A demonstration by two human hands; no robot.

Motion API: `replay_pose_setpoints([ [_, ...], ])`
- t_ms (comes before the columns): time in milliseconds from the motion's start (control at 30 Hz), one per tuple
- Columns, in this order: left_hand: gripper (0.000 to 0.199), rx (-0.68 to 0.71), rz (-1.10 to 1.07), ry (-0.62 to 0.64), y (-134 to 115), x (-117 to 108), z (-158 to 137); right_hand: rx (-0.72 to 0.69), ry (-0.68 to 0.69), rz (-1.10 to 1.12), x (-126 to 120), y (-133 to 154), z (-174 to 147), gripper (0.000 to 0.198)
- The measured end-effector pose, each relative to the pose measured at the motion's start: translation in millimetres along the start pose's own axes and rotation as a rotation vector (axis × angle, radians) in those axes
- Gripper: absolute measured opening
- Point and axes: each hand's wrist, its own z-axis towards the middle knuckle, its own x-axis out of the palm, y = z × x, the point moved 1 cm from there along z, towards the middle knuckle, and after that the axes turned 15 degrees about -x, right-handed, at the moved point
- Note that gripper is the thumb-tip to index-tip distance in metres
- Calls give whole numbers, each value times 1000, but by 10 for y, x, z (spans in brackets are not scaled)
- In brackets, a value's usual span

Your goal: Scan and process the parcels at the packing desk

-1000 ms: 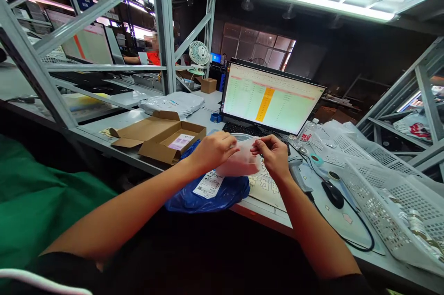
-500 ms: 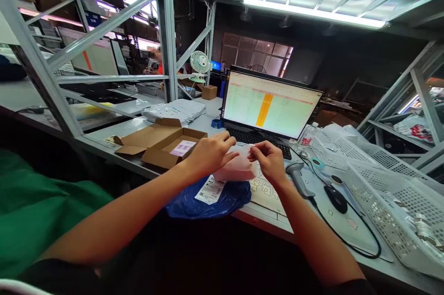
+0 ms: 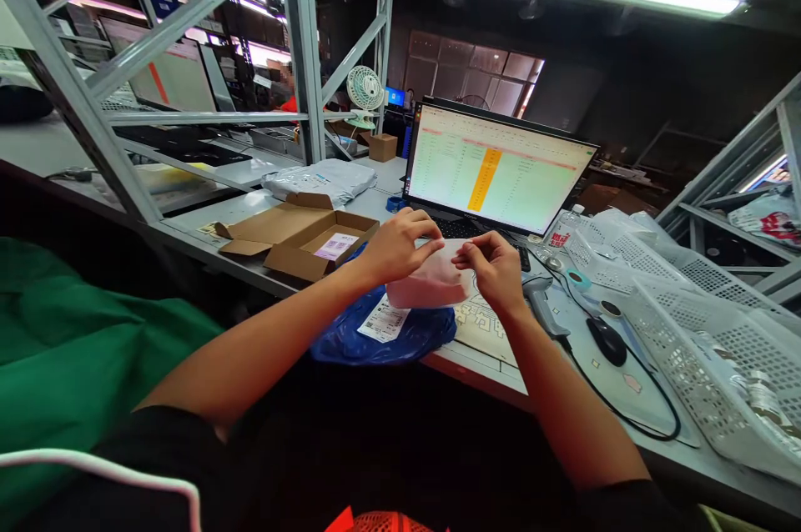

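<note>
Head view: at frame centre, above the table (image 3: 206, 219), left hand (image 3: 394, 248) and right hand (image 3: 494, 269) pinch a pink translucent pouch's (image 3: 431, 282) top edge, apparently opening it; next, fingertips must separate its layers.

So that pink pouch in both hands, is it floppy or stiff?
Probably floppy: the pink pouch sags between the left hand and right hand. Likely light, since pinched fingers alone hold it. Its glossy film may be slippery.
</note>
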Motion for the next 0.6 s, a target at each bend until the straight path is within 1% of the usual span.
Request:
replay_pose_setpoints([
  [100,11,-39,-34,-8,171,-73,-64,27,-24,42,-102,-67,34,48],
  [200,39,-95,-149,47,334,-166,-174,34,-44,88,-200,-118,41,48],
  [233,43,-119,-193,82,375,-188,-211,36,-50,100,-224,-131,38,48],
  [333,35,-196,-289,191,456,-198,-293,40,-70,119,-263,-163,22,48],
  [400,34,-236,-334,224,488,-165,-320,43,-77,121,-267,-177,13,47],
  [533,35,-225,-368,238,541,-85,-345,53,-76,118,-266,-192,-2,47],
  [600,41,-214,-347,301,571,-57,-353,57,-77,117,-268,-195,-9,46],
])
